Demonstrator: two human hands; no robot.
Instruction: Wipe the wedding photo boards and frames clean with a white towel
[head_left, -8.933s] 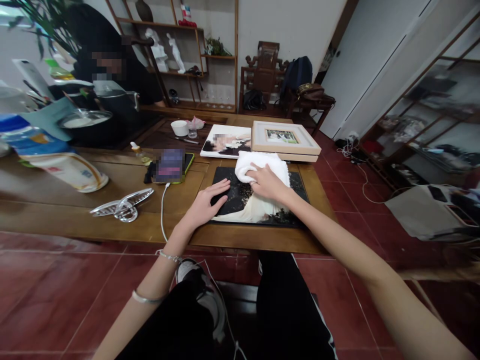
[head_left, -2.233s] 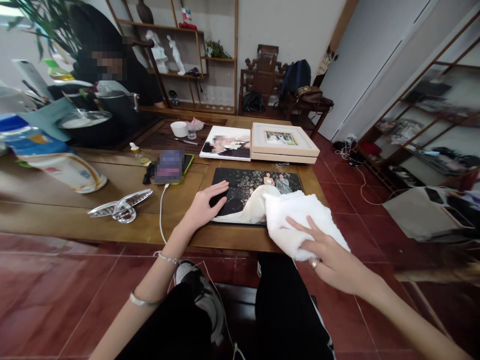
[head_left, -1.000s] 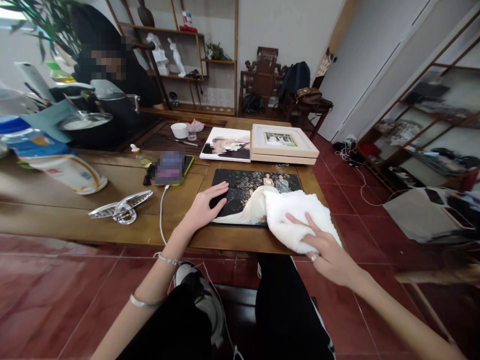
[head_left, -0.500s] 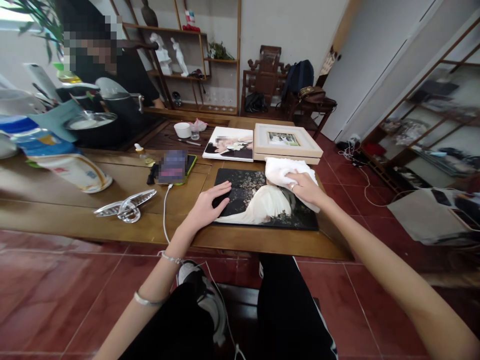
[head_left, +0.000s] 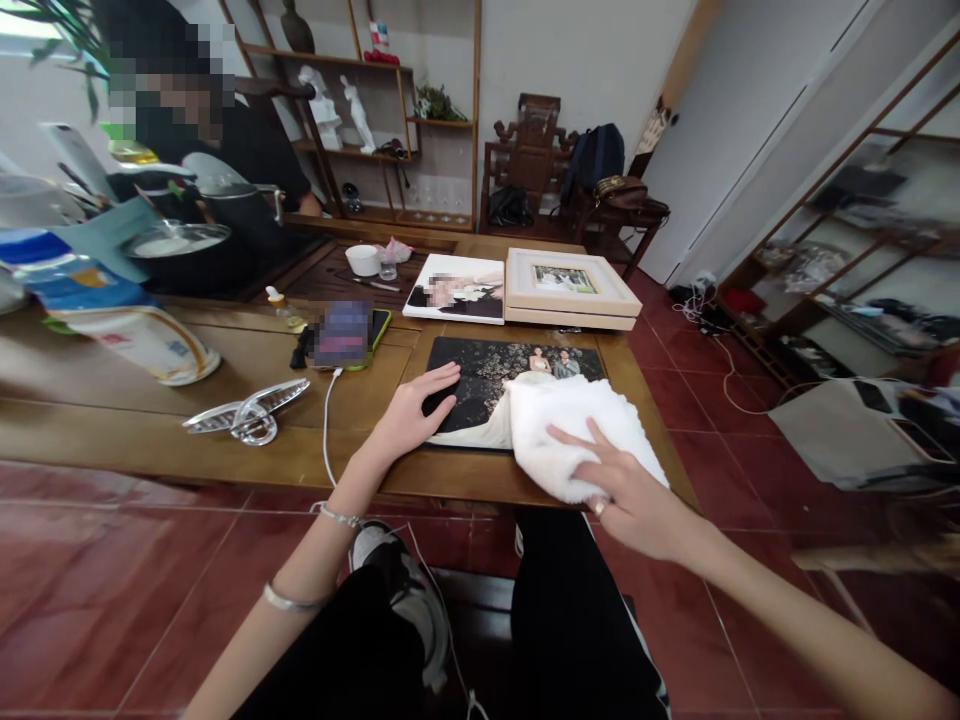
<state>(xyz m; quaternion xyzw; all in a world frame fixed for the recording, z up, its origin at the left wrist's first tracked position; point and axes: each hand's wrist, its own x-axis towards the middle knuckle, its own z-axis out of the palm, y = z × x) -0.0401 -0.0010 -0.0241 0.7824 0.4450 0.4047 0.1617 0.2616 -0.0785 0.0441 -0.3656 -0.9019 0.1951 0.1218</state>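
Note:
A dark photo panel (head_left: 480, 360) lies flat near the table's front edge; it shows two people and a long pale dress. My left hand (head_left: 412, 412) rests with fingers stretched out on the panel's left edge. In my right hand (head_left: 626, 490) is a white cloth (head_left: 574, 425), pressed over the panel's lower right part. Some fingers lie along the cloth while others curl into its fold. The cloth hides that corner of the panel and hangs past the front edge.
Behind the panel are a white photo print (head_left: 455, 288) and a boxed picture frame (head_left: 574, 285). Left of my hand lie a phone (head_left: 341, 335) on a white cable, a clear plastic clip (head_left: 251, 412) and a blue-and-white packet (head_left: 127, 325). A person (head_left: 255, 140) sits across the table.
My right hand has drawn the cloth from the panel's far right corner toward me, down over the near right part. The pictured couple now shows. My left hand has stayed in place.

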